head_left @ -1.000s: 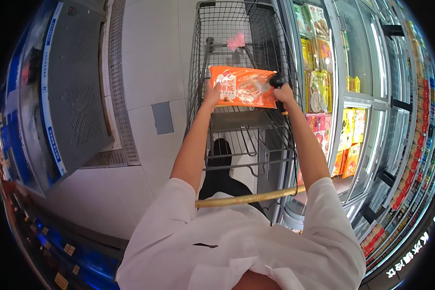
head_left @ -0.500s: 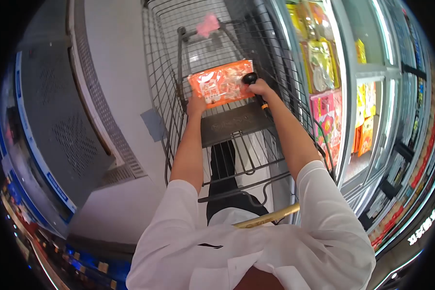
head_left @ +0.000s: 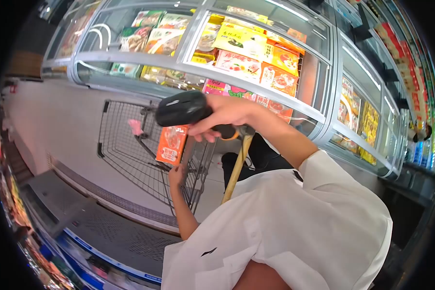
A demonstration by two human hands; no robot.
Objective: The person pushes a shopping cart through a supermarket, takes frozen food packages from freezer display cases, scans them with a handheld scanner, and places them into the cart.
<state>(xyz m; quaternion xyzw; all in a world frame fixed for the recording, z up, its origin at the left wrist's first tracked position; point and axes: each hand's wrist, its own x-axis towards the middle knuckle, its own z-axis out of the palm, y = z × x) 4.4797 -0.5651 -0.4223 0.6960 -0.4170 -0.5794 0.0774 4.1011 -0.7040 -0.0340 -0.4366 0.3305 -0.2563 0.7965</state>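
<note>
The right hand (head_left: 229,113) has its fingers wrapped round the handle of a black handheld device (head_left: 182,107), a closed, whole-hand grip that likely suits a tool with most of its bulk at one end; the head juts past the fist, nearest the camera, and hides part of what lies below. The left hand (head_left: 175,174) seems to be pinching the near end of an orange packet (head_left: 170,144), fingertips at its edge, which leaves most of the printed face uncovered. That packet shows against the shopping cart (head_left: 100,149), at the side closer to the person; whether its weight rests on the wire or hangs from the left grip, I cannot tell. The device's head overlaps its far end in view, though touching or apart is unclear. Further along the cart sits a small pink thing (head_left: 136,127), out of the packet's way. A yellow rod (head_left: 237,171) slants between the right hand and the white shirt (head_left: 324,212). Beyond the cart stands a glass-sided freezer (head_left: 319,114), its bright packets (head_left: 239,39) tilted or stacked face outward, presumably so that shoppers can read them through the glass.
</note>
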